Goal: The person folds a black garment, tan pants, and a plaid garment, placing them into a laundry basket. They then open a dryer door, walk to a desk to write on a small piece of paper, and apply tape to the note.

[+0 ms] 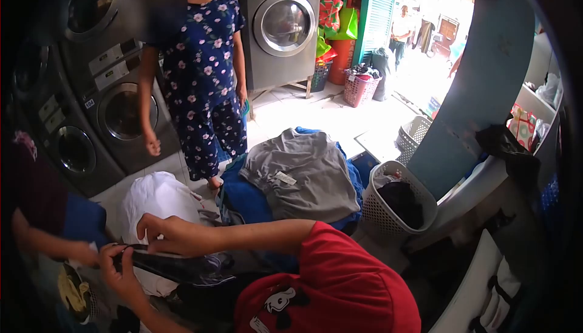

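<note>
At the lower left, my left hand [123,275] pinches the edge of a dark, glossy, limp piece [188,267]; whether it is plastic or cloth I cannot tell. My right hand [173,234] reaches across from the red sleeve, its thumb and fingertips closed on the same edge close by. The dark piece hangs toward my body. Just beyond my hands sits a white cloth bundle [159,196]. Past my right forearm lies a pile of blue laundry [255,196] topped by a grey garment with a white label [306,172].
A person in flowered clothes [203,72] stands ahead; another person's hand [85,253] is close to my left. Washing machines [124,114] line the left, with a grey front-loader [282,29] behind. A laundry basket [398,211] stands right of the pile, a pink basket [361,87] near the doorway.
</note>
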`<action>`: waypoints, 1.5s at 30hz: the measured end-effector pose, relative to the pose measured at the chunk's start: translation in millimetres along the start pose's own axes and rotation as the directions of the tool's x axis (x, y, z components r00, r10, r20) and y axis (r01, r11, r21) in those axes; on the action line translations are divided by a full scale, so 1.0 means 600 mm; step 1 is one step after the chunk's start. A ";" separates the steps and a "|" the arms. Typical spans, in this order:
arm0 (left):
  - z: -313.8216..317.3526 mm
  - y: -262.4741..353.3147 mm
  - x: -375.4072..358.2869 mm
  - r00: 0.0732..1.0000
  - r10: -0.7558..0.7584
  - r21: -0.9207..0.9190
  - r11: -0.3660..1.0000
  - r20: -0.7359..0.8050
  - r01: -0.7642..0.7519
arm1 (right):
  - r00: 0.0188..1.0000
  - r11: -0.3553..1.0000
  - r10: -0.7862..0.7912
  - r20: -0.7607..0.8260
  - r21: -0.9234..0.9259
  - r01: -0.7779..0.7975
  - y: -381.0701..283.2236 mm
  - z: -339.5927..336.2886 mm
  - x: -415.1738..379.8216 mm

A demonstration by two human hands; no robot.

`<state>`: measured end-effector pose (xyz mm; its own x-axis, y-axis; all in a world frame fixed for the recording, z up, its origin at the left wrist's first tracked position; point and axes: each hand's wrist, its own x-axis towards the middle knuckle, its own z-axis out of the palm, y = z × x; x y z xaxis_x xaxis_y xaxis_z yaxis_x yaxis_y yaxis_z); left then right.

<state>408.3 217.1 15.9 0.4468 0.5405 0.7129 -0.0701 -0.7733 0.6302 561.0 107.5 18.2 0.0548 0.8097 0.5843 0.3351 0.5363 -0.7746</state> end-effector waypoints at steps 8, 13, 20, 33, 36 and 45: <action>-0.073 -0.048 -0.015 0.997 -0.044 0.030 0.998 -0.064 0.046 | 0.885 0.986 0.167 0.435 -0.093 -0.141 -0.038 -0.015 -0.019; -0.129 -0.059 -0.033 0.992 -0.087 0.151 0.983 -0.096 0.100 | 0.932 0.837 0.035 0.360 -0.521 0.170 -0.042 -0.032 -0.019; -0.186 -0.107 -0.066 0.975 -0.074 0.124 0.987 -0.210 0.101 | 0.855 0.783 -0.380 0.354 -0.370 0.501 -0.072 -0.036 -0.007; -0.196 -0.105 -0.073 0.975 -0.041 0.126 0.990 -0.219 0.070 | 0.933 0.927 -0.291 0.213 -0.178 0.330 -0.086 -0.049 0.000; -0.187 -0.093 -0.067 0.966 -0.080 0.137 0.984 -0.247 0.116 | 0.949 0.935 -0.287 0.132 -0.179 0.308 -0.075 -0.048 0.015; -0.138 -0.106 -0.018 0.922 -0.215 0.134 0.954 -0.321 0.269 | 0.976 0.929 -0.219 -0.011 -0.307 0.205 0.020 -0.038 0.074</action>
<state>334.3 288.0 -6.3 0.1405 0.7712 0.6209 0.1726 -0.6366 0.7516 588.7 144.4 40.6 -0.0093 0.6701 0.7422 0.6115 0.5910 -0.5261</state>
